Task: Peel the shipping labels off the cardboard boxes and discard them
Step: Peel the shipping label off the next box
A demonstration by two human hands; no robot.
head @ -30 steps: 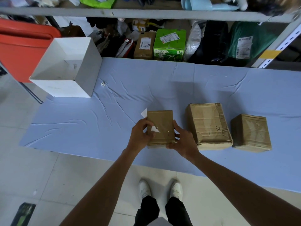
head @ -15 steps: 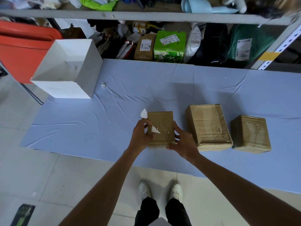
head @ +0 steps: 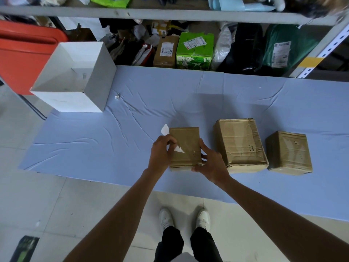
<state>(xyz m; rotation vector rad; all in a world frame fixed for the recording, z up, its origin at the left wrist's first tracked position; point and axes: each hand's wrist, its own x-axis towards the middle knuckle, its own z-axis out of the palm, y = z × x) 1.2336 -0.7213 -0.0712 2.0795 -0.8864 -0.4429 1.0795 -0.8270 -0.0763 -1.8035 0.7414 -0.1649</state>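
Three brown cardboard boxes stand in a row on the blue cloth near its front edge. My left hand pinches a white label that curls up past the left side of the small left box; a white corner of it still shows on the box top. My right hand grips that box at its right front corner. The larger middle box and the small right box show no label on top.
An open white box stands at the back left of the blue cloth. A small white scrap lies beside it. Behind the cloth, a low shelf holds labelled parcels, a green carton and bags. An orange bin is far left.
Almost nothing has changed: both hands stay on the left box, and the peeled label end remains raised at its left side.
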